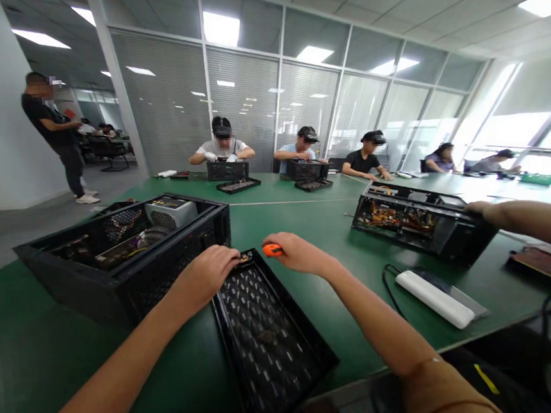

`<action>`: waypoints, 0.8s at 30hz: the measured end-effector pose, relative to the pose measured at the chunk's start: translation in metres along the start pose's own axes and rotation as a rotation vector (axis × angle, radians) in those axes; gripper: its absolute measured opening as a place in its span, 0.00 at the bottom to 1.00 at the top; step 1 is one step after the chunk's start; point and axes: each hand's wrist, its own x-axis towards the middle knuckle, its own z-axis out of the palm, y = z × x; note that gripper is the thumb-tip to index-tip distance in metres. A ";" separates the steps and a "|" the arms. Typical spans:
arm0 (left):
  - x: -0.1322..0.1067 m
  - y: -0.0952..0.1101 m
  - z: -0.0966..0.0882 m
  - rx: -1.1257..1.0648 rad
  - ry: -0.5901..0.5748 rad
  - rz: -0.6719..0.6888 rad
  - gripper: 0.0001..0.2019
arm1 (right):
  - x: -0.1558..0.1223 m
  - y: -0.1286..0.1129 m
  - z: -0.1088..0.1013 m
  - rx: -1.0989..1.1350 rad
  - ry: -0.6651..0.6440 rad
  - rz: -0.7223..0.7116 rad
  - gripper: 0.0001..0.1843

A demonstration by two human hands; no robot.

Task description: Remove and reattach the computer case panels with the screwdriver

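A black perforated side panel (267, 336) lies flat on the green table (315, 222) in front of me. My left hand (208, 270) rests on its far edge with fingers curled over something small I cannot make out. My right hand (296, 253) is closed round an orange-handled screwdriver (273, 250), held just right of that same far corner. An open black computer case (120, 252) lies to the left of the panel, its fan and power supply showing.
A second open case (411, 217) lies to the right, with another person's arm (527, 220) reaching onto it. A white power strip (435, 298) and cable lie near the front edge. Several seated people work on cases across the table; one person stands at far left.
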 end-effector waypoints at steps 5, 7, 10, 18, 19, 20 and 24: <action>-0.093 -0.009 -0.083 0.404 0.384 -0.651 0.17 | -0.094 -0.025 0.001 -0.088 -0.284 0.040 0.17; -0.118 -0.033 -0.089 0.528 0.393 -0.967 0.20 | -0.128 -0.025 0.008 -0.150 -0.327 0.132 0.21; -0.133 -0.066 -0.072 0.461 0.212 -1.103 0.22 | -0.162 -0.022 0.018 -0.147 -0.351 0.232 0.34; -0.105 -0.087 -0.025 0.408 0.175 -0.973 0.21 | -0.177 -0.038 0.053 0.014 -0.298 0.311 0.49; -0.098 -0.089 -0.020 0.382 0.174 -0.951 0.21 | -0.174 -0.041 0.062 -0.009 -0.285 0.313 0.47; -0.090 -0.091 -0.015 0.357 0.173 -0.933 0.20 | -0.170 -0.043 0.071 -0.045 -0.271 0.317 0.45; -0.049 -0.109 0.016 0.288 0.182 -0.889 0.19 | -0.132 -0.042 0.101 -0.215 -0.249 0.338 0.37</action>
